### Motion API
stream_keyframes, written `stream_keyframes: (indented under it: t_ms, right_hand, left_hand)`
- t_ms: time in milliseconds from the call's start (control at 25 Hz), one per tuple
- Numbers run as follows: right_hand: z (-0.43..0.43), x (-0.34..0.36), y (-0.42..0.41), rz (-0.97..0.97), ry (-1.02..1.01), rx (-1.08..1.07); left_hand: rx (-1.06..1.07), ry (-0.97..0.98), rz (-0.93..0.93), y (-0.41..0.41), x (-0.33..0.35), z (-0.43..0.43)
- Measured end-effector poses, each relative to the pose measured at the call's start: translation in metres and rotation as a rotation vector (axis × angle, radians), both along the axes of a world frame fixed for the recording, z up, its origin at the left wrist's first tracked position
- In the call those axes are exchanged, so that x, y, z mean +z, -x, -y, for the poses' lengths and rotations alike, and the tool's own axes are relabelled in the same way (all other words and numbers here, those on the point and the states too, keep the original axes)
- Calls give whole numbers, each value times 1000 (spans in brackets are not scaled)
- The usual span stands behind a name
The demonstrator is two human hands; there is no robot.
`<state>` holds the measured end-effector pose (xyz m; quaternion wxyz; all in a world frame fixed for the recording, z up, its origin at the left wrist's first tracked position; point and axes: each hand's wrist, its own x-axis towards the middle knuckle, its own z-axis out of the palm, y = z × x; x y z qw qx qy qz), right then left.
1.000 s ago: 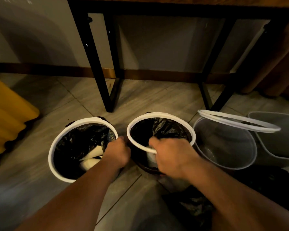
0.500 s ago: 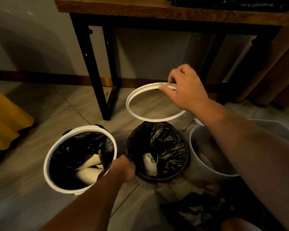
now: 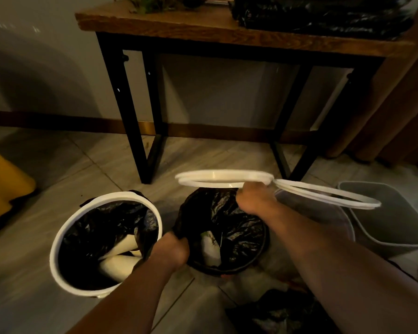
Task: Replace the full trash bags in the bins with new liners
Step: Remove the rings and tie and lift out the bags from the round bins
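Grip: pinching limp, probably light black plastic liner [image 3: 239, 227] at rim with left hand [image 3: 171, 249]; clutching stiff white plastic ring [image 3: 215, 175] above with right hand [image 3: 253, 201].

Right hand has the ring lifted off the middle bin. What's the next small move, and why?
Probably set the white ring down on the other rings lying over the clear bin. The right hand holds it right beside them, and the left hand grips the edge of the black bag, so freeing the right hand would let both gather the bag.
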<state>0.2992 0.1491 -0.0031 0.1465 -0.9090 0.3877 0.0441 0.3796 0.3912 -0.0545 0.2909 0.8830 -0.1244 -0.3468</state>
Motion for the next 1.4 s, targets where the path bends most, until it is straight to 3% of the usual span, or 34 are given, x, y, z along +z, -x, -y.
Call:
stream_keyframes:
  t_ms: [160, 400, 680, 840, 1000, 1160, 1320, 1400]
  right_hand:
    - [-1, -21, -2, -44, -98, -14]
    - [5, -32, -7, -54, 112, -69]
    - [12, -32, -11, -105, 147, -75]
    - [13, -29, -8, -104, 236, -31]
    - [8, -32, -8, -126, 254, -20]
    - [12, -31, -8, -57, 132, -57]
    - [24, -25, -2, -4, 45, 102]
    - [30, -24, -1, 26, -91, 50]
  left_hand:
    - [235, 226, -202, 6, 7, -6]
    - [246, 201, -163, -2, 11, -14]
    - [220, 278, -119, -1, 17, -14]
    - [160, 250, -32, 5, 34, -13]
    - [54, 202, 198, 7, 42, -10]
    - [-174, 218, 260, 14, 47, -3]
    - [-332, 133, 427, 19, 46, 0]
    - [-381, 111, 430, 18, 48, -3]
